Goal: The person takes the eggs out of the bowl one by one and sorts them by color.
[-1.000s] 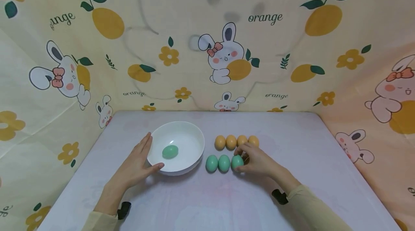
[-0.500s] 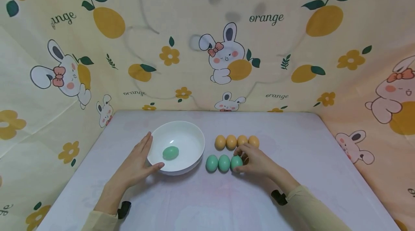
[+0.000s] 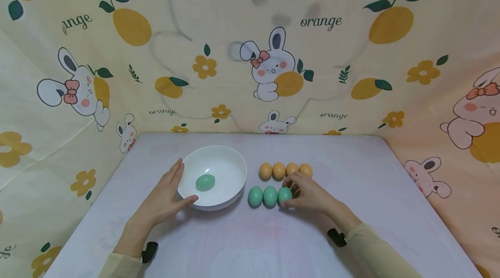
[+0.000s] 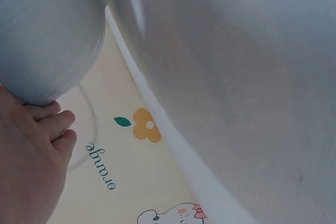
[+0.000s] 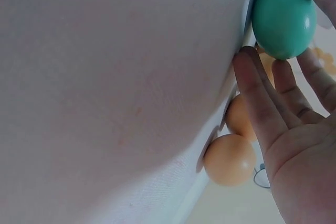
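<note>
My left hand [image 3: 166, 197] lies against the near-left side of a white bowl [image 3: 231, 161], fingers straight along its outer wall and thumb at the front rim. One green egg [image 3: 205, 182] lies on its side inside the bowl. To the right, my right hand [image 3: 310, 192] pinches the rightmost of three green eggs [image 3: 285, 196] between thumb and fingertips. The other two, a middle green egg [image 3: 270, 197] and a left green egg [image 3: 255, 197], stand beside it in a row. In the right wrist view, the pinched green egg [image 5: 284, 19] sits between thumb and fingers.
Behind the green row stands a row of several orange-yellow eggs [image 3: 278, 171], the rightmost partly hidden by my right hand. All rest on a pale table [image 3: 250, 243], with printed cloth [image 3: 218, 9] hanging around its back and sides.
The green egg in my right hand has shifted slightly left, closer to the middle one. The egg in the bowl has rocked a little. My left hand has stayed against the bowl.
</note>
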`<act>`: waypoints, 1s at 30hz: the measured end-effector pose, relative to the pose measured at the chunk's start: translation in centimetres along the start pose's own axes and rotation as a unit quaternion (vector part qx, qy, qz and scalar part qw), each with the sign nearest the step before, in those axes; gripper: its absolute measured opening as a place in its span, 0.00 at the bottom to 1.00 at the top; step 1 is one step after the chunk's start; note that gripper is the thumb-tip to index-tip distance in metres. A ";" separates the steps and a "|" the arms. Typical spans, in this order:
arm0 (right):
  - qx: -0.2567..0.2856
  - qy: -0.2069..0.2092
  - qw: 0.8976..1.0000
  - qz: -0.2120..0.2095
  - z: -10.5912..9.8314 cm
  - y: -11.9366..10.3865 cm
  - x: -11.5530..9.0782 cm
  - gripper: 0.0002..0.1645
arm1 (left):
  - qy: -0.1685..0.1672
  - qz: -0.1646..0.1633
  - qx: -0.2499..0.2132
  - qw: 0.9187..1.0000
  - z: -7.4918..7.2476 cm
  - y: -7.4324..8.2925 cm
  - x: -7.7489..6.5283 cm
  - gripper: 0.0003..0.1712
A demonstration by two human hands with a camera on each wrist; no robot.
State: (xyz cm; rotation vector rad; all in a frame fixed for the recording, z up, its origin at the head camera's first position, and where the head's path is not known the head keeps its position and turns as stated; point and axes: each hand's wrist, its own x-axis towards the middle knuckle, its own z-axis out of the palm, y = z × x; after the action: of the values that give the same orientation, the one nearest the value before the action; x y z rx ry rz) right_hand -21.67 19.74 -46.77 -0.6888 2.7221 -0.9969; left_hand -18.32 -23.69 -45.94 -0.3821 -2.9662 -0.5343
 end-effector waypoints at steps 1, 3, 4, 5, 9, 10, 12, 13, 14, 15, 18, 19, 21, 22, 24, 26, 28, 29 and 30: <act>0.000 0.000 1.000 0.000 0.0 0.0 0.0 0.29 | 0.001 -0.001 0.000 1.000 0.0 0.0 0.0 0.64; 0.003 0.000 1.000 0.000 0.0 0.0 0.0 0.30 | 0.001 -0.001 0.001 1.000 0.0 0.0 0.0 0.64; 0.003 0.000 1.000 0.000 0.0 0.0 0.0 0.30 | 0.000 -0.002 0.001 1.000 0.0 -0.1 0.0 0.64; 0.004 0.000 1.000 0.000 0.0 0.0 0.0 0.30 | 0.000 -0.002 0.001 1.000 0.0 -0.1 0.0 0.64; 0.011 0.000 1.000 0.001 0.0 0.0 0.0 0.30 | -0.004 -0.007 0.001 1.000 0.0 0.0 0.0 0.64; 0.013 0.000 1.000 0.002 0.0 0.0 0.0 0.30 | -0.005 -0.008 0.001 1.000 0.0 0.0 0.0 0.64; 0.018 -0.001 1.000 0.002 -0.1 0.0 0.0 0.30 | -0.004 -0.009 0.001 1.000 0.0 0.1 0.0 0.64; 0.019 -0.001 1.000 0.003 -0.1 0.0 0.0 0.30 | -0.003 -0.010 0.001 1.000 0.0 0.1 0.0 0.64; 0.021 -0.001 1.000 0.003 0.0 0.0 0.0 0.30 | -0.003 -0.010 0.002 1.000 0.0 0.2 0.0 0.64; 0.022 -0.002 1.000 0.003 0.0 0.1 0.0 0.30 | -0.004 -0.010 0.002 1.000 0.0 0.2 0.0 0.64; 0.025 -0.001 1.000 0.003 -0.1 0.1 -0.1 0.31 | -0.005 -0.010 0.003 1.000 -0.1 0.2 0.0 0.64; 0.028 0.000 1.000 0.004 -0.1 0.0 -0.1 0.31 | -0.006 -0.010 0.002 1.000 -0.1 0.3 -0.1 0.64; 0.035 0.001 0.999 0.005 -0.3 -0.2 -0.1 0.32 | -0.007 -0.011 0.001 1.000 -0.2 0.4 -0.1 0.64; 0.038 0.003 0.999 0.006 -0.5 -0.3 -0.2 0.33 | -0.007 -0.011 0.000 1.000 -0.3 0.4 -0.1 0.64; 0.036 0.009 0.999 0.000 -0.8 -0.6 -0.1 0.34 | -0.007 -0.012 0.000 1.000 -0.3 0.4 -0.1 0.64; 0.031 0.017 0.999 -0.014 -1.2 -1.0 0.1 0.34 | -0.007 -0.011 0.000 1.000 -0.3 0.4 -0.1 0.64; 0.018 0.028 0.999 -0.038 -1.5 -1.4 0.4 0.32 | -0.006 -0.010 0.001 1.000 -0.3 0.4 -0.1 0.64; 0.013 0.034 0.998 -0.052 -1.7 -1.7 0.5 0.31 | -0.006 -0.009 0.001 1.000 -0.3 0.4 -0.1 0.64; 0.011 0.038 0.997 -0.063 -1.9 -1.9 0.7 0.30 | -0.007 -0.009 0.001 1.000 -0.3 0.4 -0.1 0.64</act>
State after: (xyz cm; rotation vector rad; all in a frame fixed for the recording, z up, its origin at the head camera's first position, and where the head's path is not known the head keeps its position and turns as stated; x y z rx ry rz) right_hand -22.14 19.19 -44.10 -0.8449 2.7575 -1.1010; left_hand -18.10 -23.47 -45.53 -0.3608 -2.9855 -0.5326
